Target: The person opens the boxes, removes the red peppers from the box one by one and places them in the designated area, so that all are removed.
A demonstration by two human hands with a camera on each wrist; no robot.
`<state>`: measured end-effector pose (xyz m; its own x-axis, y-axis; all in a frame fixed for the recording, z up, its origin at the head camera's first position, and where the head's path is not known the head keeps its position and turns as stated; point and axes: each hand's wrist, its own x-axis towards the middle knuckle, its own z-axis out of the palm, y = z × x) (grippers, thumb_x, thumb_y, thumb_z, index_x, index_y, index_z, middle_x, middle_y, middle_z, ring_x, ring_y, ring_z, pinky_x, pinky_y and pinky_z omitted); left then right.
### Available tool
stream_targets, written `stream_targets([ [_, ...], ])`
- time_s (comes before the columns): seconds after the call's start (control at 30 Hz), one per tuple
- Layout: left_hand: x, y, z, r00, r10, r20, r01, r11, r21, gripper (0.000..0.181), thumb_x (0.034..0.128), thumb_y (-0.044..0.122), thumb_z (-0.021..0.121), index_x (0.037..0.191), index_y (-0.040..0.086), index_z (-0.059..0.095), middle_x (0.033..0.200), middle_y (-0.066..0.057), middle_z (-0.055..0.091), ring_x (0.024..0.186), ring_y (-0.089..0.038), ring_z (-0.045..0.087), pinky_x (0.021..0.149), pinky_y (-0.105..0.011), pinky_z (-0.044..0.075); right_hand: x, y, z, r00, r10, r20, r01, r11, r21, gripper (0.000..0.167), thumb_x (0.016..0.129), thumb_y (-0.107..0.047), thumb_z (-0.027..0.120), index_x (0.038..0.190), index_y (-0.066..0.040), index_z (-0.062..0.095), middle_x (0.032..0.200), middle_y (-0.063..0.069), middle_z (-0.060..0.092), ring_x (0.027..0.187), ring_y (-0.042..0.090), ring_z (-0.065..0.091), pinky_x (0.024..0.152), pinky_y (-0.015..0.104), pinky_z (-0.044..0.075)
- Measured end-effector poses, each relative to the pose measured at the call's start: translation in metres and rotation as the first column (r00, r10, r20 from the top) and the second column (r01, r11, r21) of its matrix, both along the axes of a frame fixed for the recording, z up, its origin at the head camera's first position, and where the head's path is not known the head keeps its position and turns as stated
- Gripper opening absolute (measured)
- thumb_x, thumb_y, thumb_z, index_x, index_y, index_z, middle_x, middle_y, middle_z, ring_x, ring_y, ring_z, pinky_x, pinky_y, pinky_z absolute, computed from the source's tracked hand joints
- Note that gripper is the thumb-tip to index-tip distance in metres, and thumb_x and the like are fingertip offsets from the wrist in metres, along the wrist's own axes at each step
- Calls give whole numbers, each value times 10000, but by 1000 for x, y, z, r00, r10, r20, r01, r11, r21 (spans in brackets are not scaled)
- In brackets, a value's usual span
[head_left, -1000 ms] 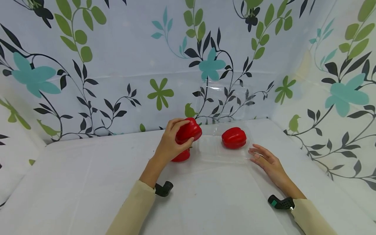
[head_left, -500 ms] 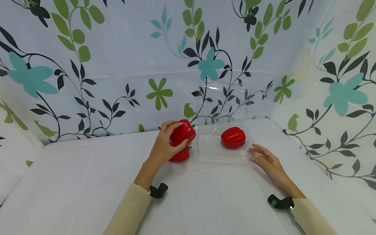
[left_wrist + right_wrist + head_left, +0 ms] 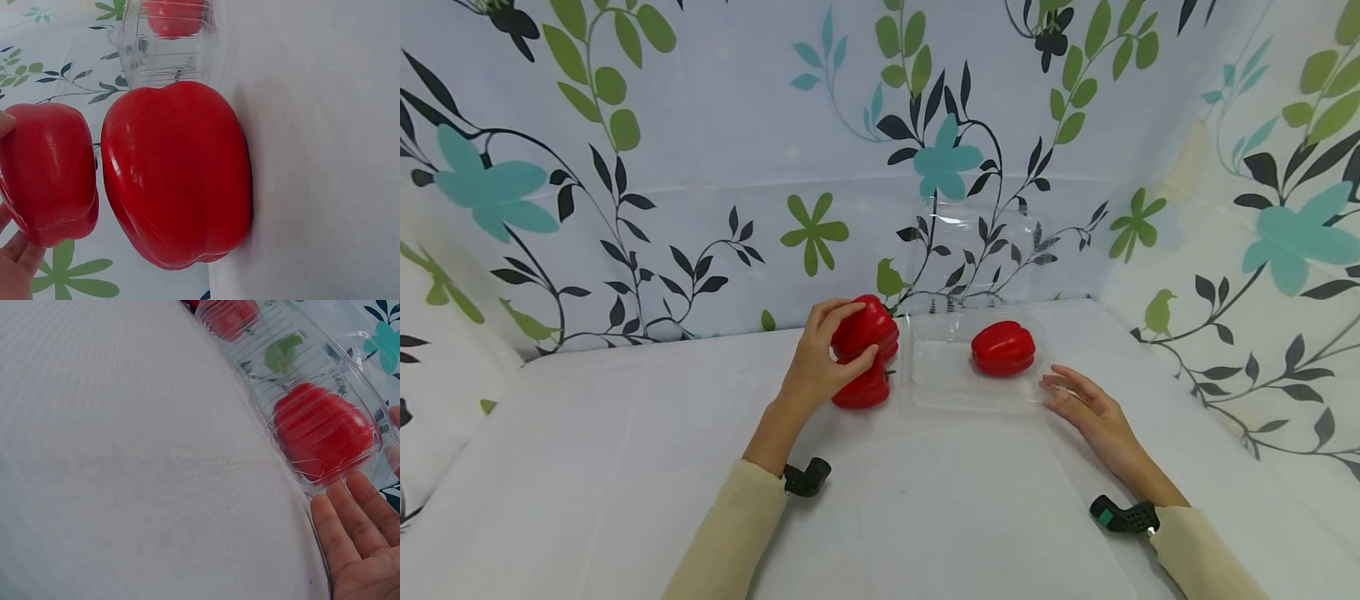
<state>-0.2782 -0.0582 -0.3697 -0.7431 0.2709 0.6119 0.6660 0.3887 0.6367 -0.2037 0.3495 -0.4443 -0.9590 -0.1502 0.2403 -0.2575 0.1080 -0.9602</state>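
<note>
My left hand (image 3: 822, 360) holds a red bell pepper (image 3: 871, 327) between thumb and fingers, just left of a clear plastic container (image 3: 955, 398). Below and in front of it, a second red bell pepper (image 3: 863, 390) lies on the table. In the left wrist view the held pepper (image 3: 50, 175) is beside the resting pepper (image 3: 178, 178), with a thin gap between them. A third bell pepper (image 3: 1003, 348) lies inside the container, towards its right side. My right hand (image 3: 1088, 408) is at the container's right end, its fingers (image 3: 340, 531) extended against the plastic wall.
The container's clear lid (image 3: 973, 250) stands raised at the back, before the leaf-patterned cloth backdrop (image 3: 700, 208). A white cloth covers the table (image 3: 895, 517). The patterned side cloth (image 3: 1247, 333) rises on the right.
My left hand has carried its pepper leftward, away from the container's left edge, to behind the resting pepper. My right hand has stayed at the container's right end.
</note>
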Motion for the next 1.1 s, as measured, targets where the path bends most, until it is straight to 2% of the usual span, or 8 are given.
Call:
stream_targets([
  [0.2, -2, -8, 2, 1000, 6, 5, -6, 999, 32, 596, 802, 101, 777, 1338, 106, 517, 1377, -99, 445, 1267, -248, 444, 898, -484, 539, 0, 0, 0, 1000, -3, 4, 3, 1000, 5, 493, 1036, -100, 456, 1497, -8, 309, 1367, 10, 532, 1221, 17, 537, 928, 204, 497],
  [0.47, -7, -16, 0, 999, 40, 18, -41, 999, 32, 576, 815, 107, 761, 1338, 97, 519, 1369, -112, 446, 1262, -251, 448, 910, -477, 535, -1, 1, 0, 1000, 8, 4, -7, 1000, -14, 495, 1036, -94, 451, 1498, 2, 300, 1382, 51, 520, 1227, 29, 535, 932, 209, 496],
  [0.73, -12, -25, -6, 996, 88, 24, -88, 996, 34, 578, 804, 104, 761, 1332, 101, 526, 1370, -118, 447, 1266, -262, 447, 913, -490, 531, -1, 1, -1, 1000, 5, -1, -5, 1000, 5, 492, 1037, -97, 447, 1497, 2, 300, 1380, 50, 526, 1225, 32, 535, 925, 209, 500],
  [0.93, -16, -32, -11, 996, 93, 15, -94, 994, 55, 556, 809, 88, 746, 1323, 91, 535, 1364, -122, 453, 1258, -260, 451, 910, -493, 532, 0, 0, 1, 1000, -2, 6, 2, 1000, 8, 493, 1038, -102, 449, 1499, -8, 303, 1378, 46, 522, 1217, 20, 536, 922, 204, 500],
  [1.1, -17, -38, -13, 995, 99, 32, -101, 993, 63, 566, 793, 72, 749, 1318, 92, 538, 1366, -120, 452, 1264, -266, 445, 912, -504, 528, 1, 0, 2, 1000, 4, 6, -4, 1000, 9, 491, 1039, -102, 444, 1501, -12, 302, 1376, 33, 526, 1217, 15, 536, 923, 201, 498],
])
